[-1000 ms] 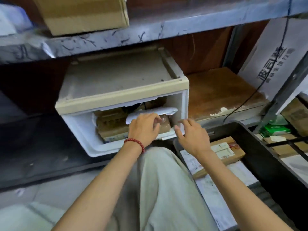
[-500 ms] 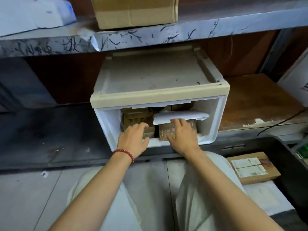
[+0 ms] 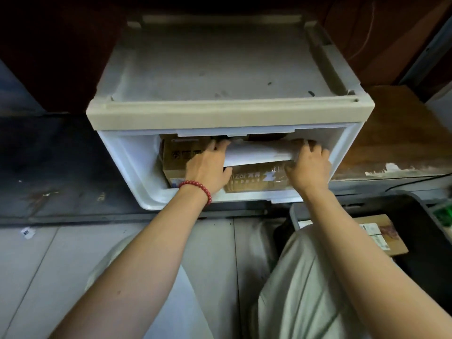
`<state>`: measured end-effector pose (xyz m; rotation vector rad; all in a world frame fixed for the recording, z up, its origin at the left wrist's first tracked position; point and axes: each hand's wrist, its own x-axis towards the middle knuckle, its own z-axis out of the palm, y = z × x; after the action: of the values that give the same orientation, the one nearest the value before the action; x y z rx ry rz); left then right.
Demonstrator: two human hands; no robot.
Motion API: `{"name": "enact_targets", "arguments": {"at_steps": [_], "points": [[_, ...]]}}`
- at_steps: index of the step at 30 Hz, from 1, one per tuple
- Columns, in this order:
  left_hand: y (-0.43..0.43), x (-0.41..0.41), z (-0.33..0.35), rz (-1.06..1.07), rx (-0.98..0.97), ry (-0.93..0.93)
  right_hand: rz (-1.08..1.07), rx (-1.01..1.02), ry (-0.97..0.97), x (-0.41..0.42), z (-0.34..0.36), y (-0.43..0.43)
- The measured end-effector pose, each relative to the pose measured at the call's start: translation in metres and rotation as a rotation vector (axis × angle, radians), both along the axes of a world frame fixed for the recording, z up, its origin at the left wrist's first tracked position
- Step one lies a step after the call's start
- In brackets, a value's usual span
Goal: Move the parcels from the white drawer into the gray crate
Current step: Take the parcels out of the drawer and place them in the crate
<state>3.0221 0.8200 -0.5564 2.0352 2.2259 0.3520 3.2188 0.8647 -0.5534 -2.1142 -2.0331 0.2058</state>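
Observation:
The white drawer (image 3: 127, 165) stands open under a beige-topped unit. Inside lie a flat white parcel (image 3: 259, 152), a brown carton (image 3: 176, 157) at the left and a tape-wrapped brown box (image 3: 256, 179) underneath. My left hand (image 3: 208, 167) grips the white parcel's left end, fingers curled over its top edge. My right hand (image 3: 309, 165) grips its right end the same way. The gray crate (image 3: 415, 206) sits on the floor at the lower right, partly behind my right knee.
A brown labelled box (image 3: 381, 236) lies inside the crate. A wooden shelf board (image 3: 391, 133) runs to the right of the drawer unit. Grey floor tiles and my knees fill the foreground. A dark low ledge (image 3: 61, 167) extends left.
Both hands reached deeper into the drawer and spread apart to the two ends of the white parcel. My head moved closer, so the drawer fills more of the view.

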Motion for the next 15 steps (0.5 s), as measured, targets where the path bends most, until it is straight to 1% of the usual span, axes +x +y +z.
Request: {"name": "enact_targets", "arguments": {"at_steps": [4, 7, 10, 15], "points": [[0.016, 0.009, -0.012, -0.044, -0.032, -0.06, -0.024, -0.028, -0.066, -0.007, -0.008, 0.011], [0.023, 0.017, -0.021, -0.067, -0.023, -0.092, -0.029, 0.002, -0.061, -0.013, -0.014, 0.014], [0.028, 0.018, -0.027, -0.031, 0.014, -0.193, -0.034, 0.016, -0.03, -0.013, -0.02, 0.018], [0.028, 0.019, -0.026, -0.018, 0.096, -0.333, 0.074, 0.121, 0.025, -0.008, -0.034, 0.03]]}}
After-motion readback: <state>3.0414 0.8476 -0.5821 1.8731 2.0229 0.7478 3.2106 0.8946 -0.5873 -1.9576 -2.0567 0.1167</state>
